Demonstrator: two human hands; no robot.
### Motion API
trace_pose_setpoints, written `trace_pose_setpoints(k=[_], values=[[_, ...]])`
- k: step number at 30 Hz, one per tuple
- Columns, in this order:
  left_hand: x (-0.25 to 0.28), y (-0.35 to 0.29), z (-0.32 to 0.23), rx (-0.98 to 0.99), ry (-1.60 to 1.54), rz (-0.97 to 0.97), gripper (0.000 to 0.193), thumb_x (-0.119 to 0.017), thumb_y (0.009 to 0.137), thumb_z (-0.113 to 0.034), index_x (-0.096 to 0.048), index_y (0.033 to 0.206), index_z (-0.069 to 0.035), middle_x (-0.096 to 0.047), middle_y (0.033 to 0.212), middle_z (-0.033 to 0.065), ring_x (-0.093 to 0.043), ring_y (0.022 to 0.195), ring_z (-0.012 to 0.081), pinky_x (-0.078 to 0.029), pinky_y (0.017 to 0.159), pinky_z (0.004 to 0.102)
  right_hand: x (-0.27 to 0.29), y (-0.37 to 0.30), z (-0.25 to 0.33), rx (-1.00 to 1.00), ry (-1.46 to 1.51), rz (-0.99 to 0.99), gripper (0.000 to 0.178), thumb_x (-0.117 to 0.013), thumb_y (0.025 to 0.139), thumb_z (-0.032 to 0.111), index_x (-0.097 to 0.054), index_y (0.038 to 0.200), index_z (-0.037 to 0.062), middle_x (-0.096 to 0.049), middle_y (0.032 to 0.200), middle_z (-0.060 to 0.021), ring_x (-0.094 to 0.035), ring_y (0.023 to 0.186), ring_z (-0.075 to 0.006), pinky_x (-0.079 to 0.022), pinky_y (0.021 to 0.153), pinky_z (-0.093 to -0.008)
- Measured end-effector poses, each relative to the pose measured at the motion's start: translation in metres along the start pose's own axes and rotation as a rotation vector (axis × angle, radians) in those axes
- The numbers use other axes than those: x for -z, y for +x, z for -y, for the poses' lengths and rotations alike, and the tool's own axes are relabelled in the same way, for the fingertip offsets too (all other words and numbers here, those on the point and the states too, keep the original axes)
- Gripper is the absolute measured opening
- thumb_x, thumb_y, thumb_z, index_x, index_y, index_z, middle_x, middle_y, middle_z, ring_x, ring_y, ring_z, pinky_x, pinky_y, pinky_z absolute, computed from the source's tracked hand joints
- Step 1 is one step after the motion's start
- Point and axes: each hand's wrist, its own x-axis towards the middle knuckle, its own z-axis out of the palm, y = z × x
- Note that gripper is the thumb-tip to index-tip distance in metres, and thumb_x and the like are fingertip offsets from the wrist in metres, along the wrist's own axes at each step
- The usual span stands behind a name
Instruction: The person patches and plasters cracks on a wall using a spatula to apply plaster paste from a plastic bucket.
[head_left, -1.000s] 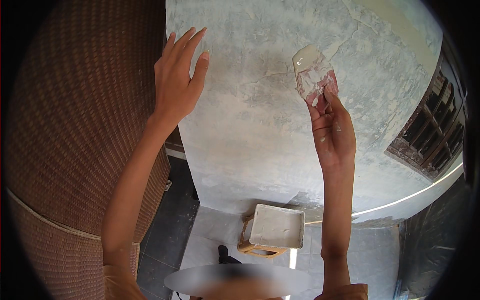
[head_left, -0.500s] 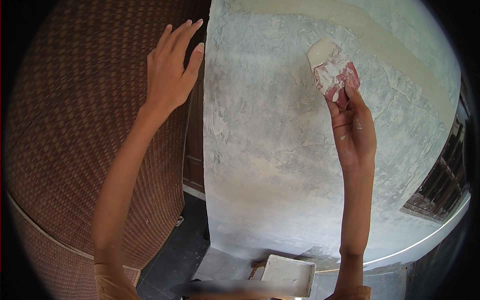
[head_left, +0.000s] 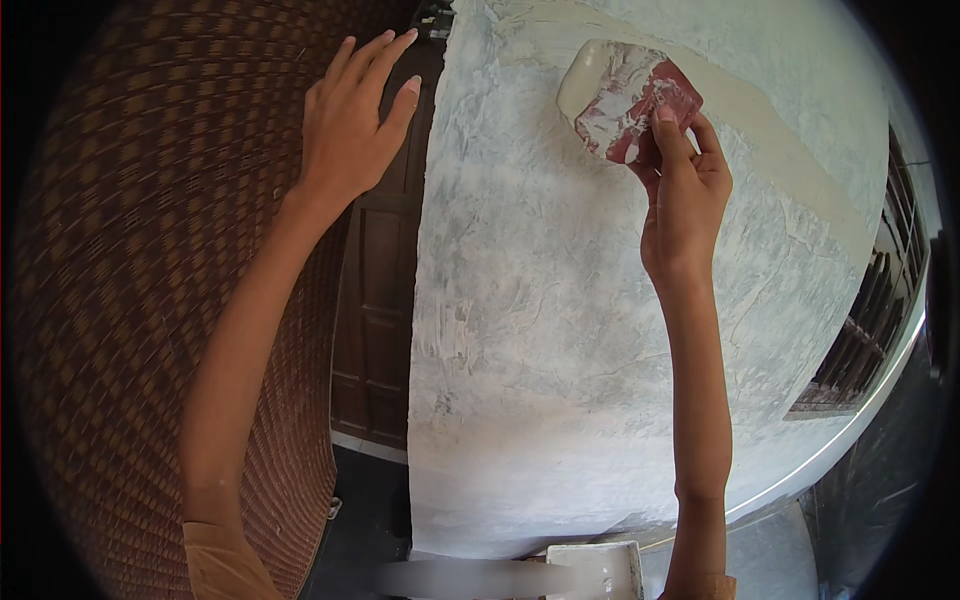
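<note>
Right hand: mine, raised [head_left: 686, 195], closed in a pinch on the scraper, thumb laid over its near face, fingers mostly behind it.
Scraper: one red scraper [head_left: 682, 92], flat and broad, held at a slant, projecting up and to the left from my right hand's fingers; whether it touches the wall I cannot tell.
Paste on scraper: cream-white paste [head_left: 585, 88], smooth along the edge farthest from my right hand, smeared and broken over the red nearer my thumb.
Left hand: mine, raised [head_left: 350, 135], wide, fingers extended, thumb held well off from them; contact with anything behind it I cannot tell.
Wall: one pale grey-white wall [head_left: 560, 290], patchy and ridged, behind and below my right hand.
Cream band: one smoother coated strip [head_left: 790, 150] on the wall, slanting from above my right hand down to its right.
Woven panel: one, brown [head_left: 120, 260], large, behind my left hand and away to its left.
Door: one, dark brown, panelled [head_left: 385, 310], below and to the right of my left hand.
Window: one, dark, barred [head_left: 868, 325], below and to the right of my right hand.
Tray: one, pale-rimmed [head_left: 594, 548], far below my right hand, partly hidden by a blurred patch.
</note>
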Motion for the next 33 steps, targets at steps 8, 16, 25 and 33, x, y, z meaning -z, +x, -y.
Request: trace_pose_setpoints(k=[8,16,25,33], values=[[-0.034,0.01,0.028,0.022,-0.103,-0.016,0.048,-0.056,0.099,-0.029,-0.05,0.144,-0.015,-0.05,0.147,0.0116,-0.037,0.143,0.0368,-0.033,0.111,0.0515,-0.102,0.036,-0.036,1.02,-0.631,0.064,0.04,-0.064,0.085,-0.005,-0.067,0.121,0.0106,-0.072,0.106,-0.0156,-0.071,0.098,-0.0313,-0.057,0.086,-0.0373],[-0.048,0.015,0.047,0.06,-0.141,-0.022,0.048,-0.058,0.097,-0.026,-0.051,0.143,-0.016,-0.049,0.147,0.0094,-0.035,0.143,0.0355,-0.032,0.112,0.052,-0.13,0.053,-0.095,1.225,-0.937,0.151,0.042,-0.061,0.086,0.006,-0.067,0.126,0.0156,-0.066,0.126,-0.0099,-0.058,0.125,-0.0282,-0.042,0.107,-0.052],[-0.048,0.027,0.064,0.02,-0.093,-0.099,0.046,-0.058,0.094,-0.026,-0.054,0.139,-0.018,-0.052,0.144,0.0099,-0.038,0.14,0.0383,-0.033,0.11,0.0539,-0.119,0.046,-0.102,1.094,-1.051,0.218,0.041,-0.058,0.088,0.008,-0.067,0.127,0.015,-0.065,0.132,-0.0074,-0.054,0.131,-0.0261,-0.038,0.112,-0.0481],[-0.055,0.031,0.064,-0.005,-0.055,-0.134,0.048,-0.057,0.095,-0.028,-0.052,0.143,-0.02,-0.048,0.148,0.009,-0.034,0.143,0.039,-0.031,0.111,0.055,-0.096,-0.004,-0.1,0.95,-1.089,0.358,0.04,-0.059,0.088,0.008,-0.069,0.126,0.017,-0.065,0.131,-0.0062,-0.054,0.132,-0.0253,-0.037,0.112,-0.0479]])
